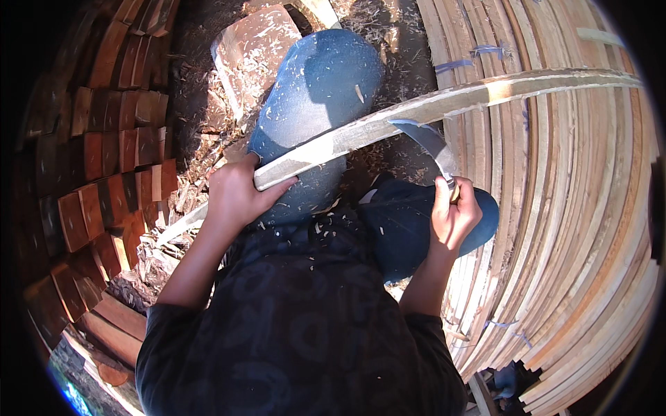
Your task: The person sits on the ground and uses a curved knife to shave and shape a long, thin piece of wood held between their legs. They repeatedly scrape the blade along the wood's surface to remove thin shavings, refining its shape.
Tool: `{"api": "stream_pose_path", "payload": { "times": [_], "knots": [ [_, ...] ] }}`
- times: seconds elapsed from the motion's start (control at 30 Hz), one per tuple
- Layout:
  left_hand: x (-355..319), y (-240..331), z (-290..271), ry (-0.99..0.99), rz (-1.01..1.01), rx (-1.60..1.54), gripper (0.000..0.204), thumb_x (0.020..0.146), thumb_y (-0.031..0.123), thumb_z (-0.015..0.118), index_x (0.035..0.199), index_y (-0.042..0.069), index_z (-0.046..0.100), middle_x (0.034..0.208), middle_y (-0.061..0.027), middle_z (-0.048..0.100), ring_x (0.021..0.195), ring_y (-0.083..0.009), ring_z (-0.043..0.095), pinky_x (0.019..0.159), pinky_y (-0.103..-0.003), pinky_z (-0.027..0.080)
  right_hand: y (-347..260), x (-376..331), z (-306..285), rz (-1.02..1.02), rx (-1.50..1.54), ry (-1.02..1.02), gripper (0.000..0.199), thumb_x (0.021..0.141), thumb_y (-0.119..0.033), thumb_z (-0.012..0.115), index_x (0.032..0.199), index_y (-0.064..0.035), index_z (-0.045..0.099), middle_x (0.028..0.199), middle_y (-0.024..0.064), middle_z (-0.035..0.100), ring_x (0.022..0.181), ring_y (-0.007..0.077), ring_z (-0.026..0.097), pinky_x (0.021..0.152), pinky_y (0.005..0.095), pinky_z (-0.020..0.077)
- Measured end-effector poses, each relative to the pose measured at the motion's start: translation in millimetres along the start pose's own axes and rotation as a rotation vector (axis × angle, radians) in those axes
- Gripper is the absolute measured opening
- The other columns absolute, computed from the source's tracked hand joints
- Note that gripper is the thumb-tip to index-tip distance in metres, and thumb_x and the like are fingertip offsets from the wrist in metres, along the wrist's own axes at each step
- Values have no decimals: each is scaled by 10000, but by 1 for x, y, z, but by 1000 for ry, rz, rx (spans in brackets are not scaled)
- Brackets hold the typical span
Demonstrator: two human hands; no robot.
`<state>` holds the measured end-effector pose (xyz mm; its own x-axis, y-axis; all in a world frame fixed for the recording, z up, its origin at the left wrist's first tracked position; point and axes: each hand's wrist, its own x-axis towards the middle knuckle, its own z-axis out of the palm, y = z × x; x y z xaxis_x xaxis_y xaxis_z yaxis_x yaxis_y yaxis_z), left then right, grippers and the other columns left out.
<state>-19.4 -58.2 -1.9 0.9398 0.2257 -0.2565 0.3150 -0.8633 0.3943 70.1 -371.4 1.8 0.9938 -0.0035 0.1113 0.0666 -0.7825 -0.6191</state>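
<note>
A long, pale wooden strip [388,123] runs from my left hand up to the right, across my raised knee and over the stacked wood. My left hand [239,188] is closed round the strip near its lower left end, thumb stretched along the near side. In my right hand [454,211] is a curved knife [431,144], like a small sickle, gripped by its short handle. The blade arcs up and left, its tip at or very close to the strip's lower edge; whether it touches I cannot tell. Small shavings dot my blue trousers [316,90].
Long thin wooden strips [541,208] lie stacked on the right, some tied with purple bands [488,51]. Cut wooden blocks [104,197] are piled on the left. A flat wooden slab [255,48] lies ahead among shavings [409,62] strewn on the ground.
</note>
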Motion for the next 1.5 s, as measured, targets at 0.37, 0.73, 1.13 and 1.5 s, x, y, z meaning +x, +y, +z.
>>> {"api": "stream_pose_path", "payload": {
  "times": [0.37, 0.73, 1.13, 1.5],
  "knots": [
    [0, -3, 4, 18, 25, -28, 509, 730, 485, 731, 731, -4, 593, 602, -213, 600, 602, -385, 633, 589, -444, 499, -10, -11, 12, -3, 265, -182, 252, 803, -128, 764, 823, -14, 541, 610, 75, 550, 538, 104, 468, 526, 256, 435],
    [-1, -2, 3, 13, 33, 1, 507, 732, 471, 741, 742, -10, 577, 606, -218, 596, 613, -397, 630, 584, -447, 493, -26, -5, 7, -14, 213, -395, 280, 777, -176, 790, 838, 0, 581, 586, 106, 557, 492, 124, 505, 504, 285, 450],
    [0, -1, 1, 5, 23, -2, 504, 724, 465, 746, 735, -12, 581, 599, -219, 593, 603, -398, 627, 579, -450, 493, -28, 4, 20, 136, 224, -172, 254, 800, -142, 761, 735, 5, 565, 566, 82, 547, 524, 59, 449, 504, 251, 428],
    [1, 3, -1, -21, 11, 15, 553, 707, 532, 734, 734, -4, 605, 595, -202, 604, 591, -376, 635, 577, -443, 503, -20, -10, 35, 217, 349, -70, 290, 757, -134, 803, 689, -11, 548, 594, -18, 496, 593, 37, 405, 531, 230, 388]
  ]
}}
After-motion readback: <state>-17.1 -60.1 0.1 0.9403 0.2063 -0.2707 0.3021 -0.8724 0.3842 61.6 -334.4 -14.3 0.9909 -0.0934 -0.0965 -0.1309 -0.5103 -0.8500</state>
